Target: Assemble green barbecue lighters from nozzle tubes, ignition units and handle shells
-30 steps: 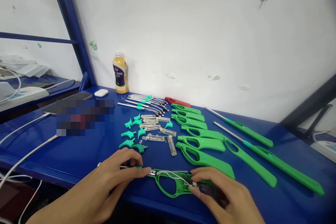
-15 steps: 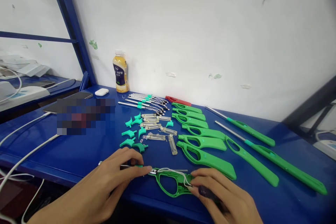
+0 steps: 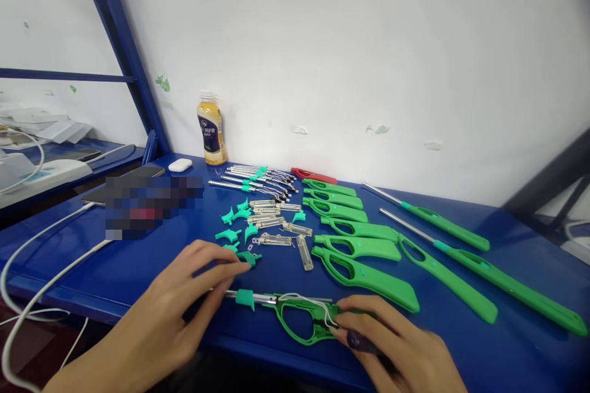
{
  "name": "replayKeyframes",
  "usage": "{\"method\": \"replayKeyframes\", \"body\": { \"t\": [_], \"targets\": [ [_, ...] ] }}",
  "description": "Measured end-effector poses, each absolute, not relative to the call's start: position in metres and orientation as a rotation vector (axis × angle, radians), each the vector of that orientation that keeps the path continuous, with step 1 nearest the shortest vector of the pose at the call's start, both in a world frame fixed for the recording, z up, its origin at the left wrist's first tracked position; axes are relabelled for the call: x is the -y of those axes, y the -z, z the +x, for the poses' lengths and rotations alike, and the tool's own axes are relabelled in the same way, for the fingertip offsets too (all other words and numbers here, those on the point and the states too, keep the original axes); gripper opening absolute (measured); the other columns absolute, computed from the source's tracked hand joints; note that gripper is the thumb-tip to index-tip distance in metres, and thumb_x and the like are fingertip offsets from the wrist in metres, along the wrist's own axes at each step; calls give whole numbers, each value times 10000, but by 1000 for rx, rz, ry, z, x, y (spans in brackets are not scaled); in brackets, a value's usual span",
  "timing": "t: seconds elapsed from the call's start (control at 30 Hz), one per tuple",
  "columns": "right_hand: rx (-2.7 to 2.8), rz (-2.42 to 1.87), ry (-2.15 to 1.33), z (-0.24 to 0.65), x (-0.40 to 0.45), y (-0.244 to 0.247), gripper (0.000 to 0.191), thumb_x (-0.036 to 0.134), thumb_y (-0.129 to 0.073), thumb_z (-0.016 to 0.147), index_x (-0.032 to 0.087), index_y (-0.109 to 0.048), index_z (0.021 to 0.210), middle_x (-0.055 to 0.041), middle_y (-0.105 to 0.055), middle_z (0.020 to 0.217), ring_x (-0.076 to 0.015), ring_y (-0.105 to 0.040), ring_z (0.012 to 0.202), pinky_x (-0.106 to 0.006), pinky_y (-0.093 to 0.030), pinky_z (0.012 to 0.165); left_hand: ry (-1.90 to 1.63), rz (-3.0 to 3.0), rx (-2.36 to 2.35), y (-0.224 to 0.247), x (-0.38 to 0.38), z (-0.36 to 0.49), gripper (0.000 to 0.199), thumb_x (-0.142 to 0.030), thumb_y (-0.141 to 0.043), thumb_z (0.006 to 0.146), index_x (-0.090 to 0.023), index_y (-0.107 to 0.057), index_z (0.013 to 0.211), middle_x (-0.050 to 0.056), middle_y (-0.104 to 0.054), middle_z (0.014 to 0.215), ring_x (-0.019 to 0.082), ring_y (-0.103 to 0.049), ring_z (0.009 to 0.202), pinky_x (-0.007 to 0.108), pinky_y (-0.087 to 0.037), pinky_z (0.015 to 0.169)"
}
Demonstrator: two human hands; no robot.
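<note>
My right hand [image 3: 396, 338] is closed around the handle end of an opened green lighter shell [image 3: 295, 339]. White wires [image 3: 299, 296] run along it to the fingertips. A dark rounded handle [image 3: 364, 342] is also tucked in that hand; its other end is hidden. From the shell's left end a metal tube [image 3: 265, 299] with a teal collar [image 3: 245, 298] points left, partly behind my left hand [image 3: 198, 301]. That hand is open above the tube, its index fingertip by a teal trigger [image 3: 249, 258]. I cannot tell whether it touches.
Clear fuel tanks [image 3: 275, 239] and wired metal tubes [image 3: 235, 184] lie behind the triggers. Several green shells [image 3: 369, 276], a red one [image 3: 313, 175] and long-tubed green pieces [image 3: 507, 282] spread rightward. A bottle [image 3: 212, 132] stands by the wall; a white cable [image 3: 50, 270] hangs left.
My left hand has let go of the tube near the shell and moved up and left toward the teal triggers, uncovering the collar. My right hand keeps its hold.
</note>
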State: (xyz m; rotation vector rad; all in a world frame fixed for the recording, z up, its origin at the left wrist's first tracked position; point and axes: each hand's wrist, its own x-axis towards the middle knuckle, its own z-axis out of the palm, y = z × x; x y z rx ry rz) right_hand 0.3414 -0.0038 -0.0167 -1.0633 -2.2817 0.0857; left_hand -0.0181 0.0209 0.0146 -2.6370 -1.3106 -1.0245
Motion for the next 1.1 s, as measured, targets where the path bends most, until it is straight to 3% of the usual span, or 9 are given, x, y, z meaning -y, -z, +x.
{"method": "replayKeyframes", "body": {
  "t": [0.23,0.5,0.67,0.8,0.87,0.97,1.1],
  "targets": [
    [2281,-1082,-65,340,5,15,218,212,-563,1120,311,-723,1231,12,-788,1276,-93,-832,868,-120,-638,741,975,-2568,1401,-20,-53,-29,197,-385,-628,1127,-308,-797,1193,44,-728,1231,242,-638,1078,352,-535,925],
    [2257,-1121,-43,338,8,13,185,258,-564,1130,322,-722,1201,17,-788,1241,-107,-828,841,-151,-645,675,885,-2657,1367,-18,-79,-23,412,-535,-549,1143,-271,-816,974,65,-727,1094,236,-619,938,344,-537,802],
    [2259,-1126,-46,335,7,11,172,270,-556,1141,328,-703,1208,28,-784,1236,-103,-823,835,-160,-635,632,977,-2621,1290,-31,-69,-17,263,-379,-582,1150,-263,-787,1033,22,-775,1037,206,-676,937,308,-539,829],
    [2259,-1131,-26,335,8,11,181,250,-546,1137,317,-692,1220,20,-785,1227,-104,-830,859,-153,-646,684,1072,-2639,1166,-42,-39,6,123,-251,-613,1141,-297,-728,1147,-45,-781,1050,144,-696,948,231,-548,874],
    [2264,-1139,-20,335,9,12,176,258,-548,1138,313,-687,1230,16,-785,1227,-104,-832,873,-149,-649,712,1067,-2691,1115,-40,-25,20,217,-164,-575,1140,-315,-718,1200,-48,-771,1062,129,-686,942,197,-552,829],
    [2260,-1144,-29,335,9,11,167,284,-539,1151,322,-682,1229,25,-782,1225,-94,-828,864,-137,-641,699,995,-2772,1061,-30,-13,39,366,-25,-501,1100,-284,-705,1258,-3,-753,1073,156,-649,914,239,-548,790],
    [2266,-1131,-30,335,8,10,203,310,-484,1179,315,-681,1227,17,-777,1215,-87,-825,866,-130,-637,714,972,-2802,1058,-17,-13,51,364,2,-484,1090,-230,-688,1283,46,-717,1077,183,-594,881,307,-548,826]
  ]
}}
